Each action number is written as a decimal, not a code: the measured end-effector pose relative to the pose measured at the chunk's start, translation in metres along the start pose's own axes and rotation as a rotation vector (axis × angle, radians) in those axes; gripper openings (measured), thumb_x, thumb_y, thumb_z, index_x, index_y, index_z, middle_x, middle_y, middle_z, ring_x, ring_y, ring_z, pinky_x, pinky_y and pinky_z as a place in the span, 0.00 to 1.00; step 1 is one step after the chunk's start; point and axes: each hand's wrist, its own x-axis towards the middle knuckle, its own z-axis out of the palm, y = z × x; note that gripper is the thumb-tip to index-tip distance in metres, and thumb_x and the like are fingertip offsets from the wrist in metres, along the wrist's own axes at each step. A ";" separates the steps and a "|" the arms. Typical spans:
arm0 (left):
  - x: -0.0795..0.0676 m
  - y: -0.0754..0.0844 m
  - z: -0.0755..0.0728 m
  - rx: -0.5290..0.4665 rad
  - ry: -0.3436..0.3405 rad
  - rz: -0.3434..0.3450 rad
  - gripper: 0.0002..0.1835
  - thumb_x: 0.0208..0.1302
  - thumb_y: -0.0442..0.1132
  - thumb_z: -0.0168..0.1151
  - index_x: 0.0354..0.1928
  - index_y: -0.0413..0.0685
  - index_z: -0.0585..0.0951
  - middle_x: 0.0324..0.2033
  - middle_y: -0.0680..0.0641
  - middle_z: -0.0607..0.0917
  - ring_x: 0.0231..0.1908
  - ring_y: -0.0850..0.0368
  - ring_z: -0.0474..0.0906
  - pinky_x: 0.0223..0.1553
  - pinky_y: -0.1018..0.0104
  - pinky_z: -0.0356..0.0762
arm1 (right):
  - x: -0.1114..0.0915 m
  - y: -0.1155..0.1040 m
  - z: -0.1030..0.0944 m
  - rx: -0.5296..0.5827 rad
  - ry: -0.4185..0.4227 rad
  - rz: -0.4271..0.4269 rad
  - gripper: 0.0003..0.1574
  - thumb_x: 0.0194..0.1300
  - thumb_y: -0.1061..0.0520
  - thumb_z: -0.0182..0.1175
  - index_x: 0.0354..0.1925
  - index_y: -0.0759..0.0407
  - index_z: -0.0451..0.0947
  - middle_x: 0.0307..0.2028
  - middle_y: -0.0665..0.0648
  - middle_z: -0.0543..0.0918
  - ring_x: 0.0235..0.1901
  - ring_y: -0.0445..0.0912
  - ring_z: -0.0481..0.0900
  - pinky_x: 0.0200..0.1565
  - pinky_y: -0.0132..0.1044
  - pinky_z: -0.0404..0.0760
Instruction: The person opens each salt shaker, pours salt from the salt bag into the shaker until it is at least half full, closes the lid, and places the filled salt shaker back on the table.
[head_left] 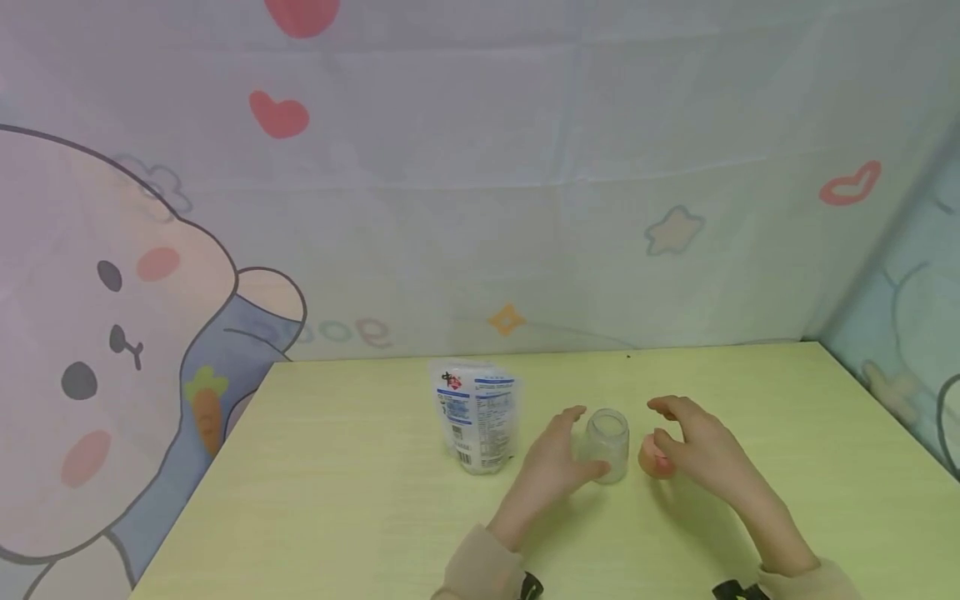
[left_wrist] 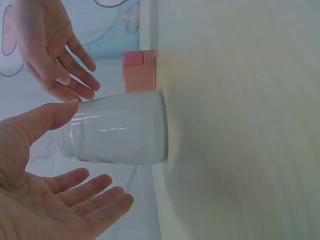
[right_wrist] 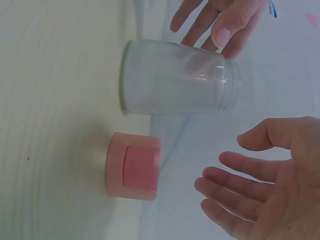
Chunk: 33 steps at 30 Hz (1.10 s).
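Observation:
An uncapped clear glass jar (head_left: 608,447) stands upright on the table between the two hands. My left hand (head_left: 557,463) is at the jar's left side, thumb and fingers spread apart; whether the thumb (left_wrist: 60,114) touches the glass I cannot tell. Just right of the jar sits a short pink lid (head_left: 657,457), with a darker pink panel on its side (right_wrist: 141,168). Over and beside that lid hovers my right hand (head_left: 702,446), its fingers loosely bent and apart from it. In the right wrist view a gap shows between the fingers (right_wrist: 235,182) and the lid.
A white printed plastic pouch (head_left: 480,417) stands upright left of the jar. The pale yellow table (head_left: 337,500) ends at the back against a hanging cartoon-print cloth (head_left: 487,208). A dark cable (head_left: 947,425) hangs at the far right edge.

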 end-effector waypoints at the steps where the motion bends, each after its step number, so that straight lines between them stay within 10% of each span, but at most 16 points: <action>1: -0.001 0.000 0.000 -0.004 -0.004 0.001 0.42 0.52 0.45 0.72 0.69 0.52 0.64 0.67 0.43 0.70 0.66 0.41 0.67 0.64 0.43 0.67 | 0.000 -0.001 -0.001 0.000 0.002 0.002 0.27 0.67 0.56 0.55 0.61 0.64 0.69 0.58 0.67 0.75 0.58 0.64 0.72 0.51 0.62 0.74; 33: -0.039 0.007 -0.032 -0.042 0.023 0.094 0.40 0.57 0.43 0.68 0.71 0.50 0.61 0.68 0.42 0.69 0.62 0.39 0.71 0.59 0.46 0.73 | 0.000 -0.028 -0.011 0.024 0.115 -0.041 0.26 0.69 0.50 0.54 0.60 0.60 0.70 0.57 0.65 0.76 0.58 0.62 0.73 0.54 0.62 0.71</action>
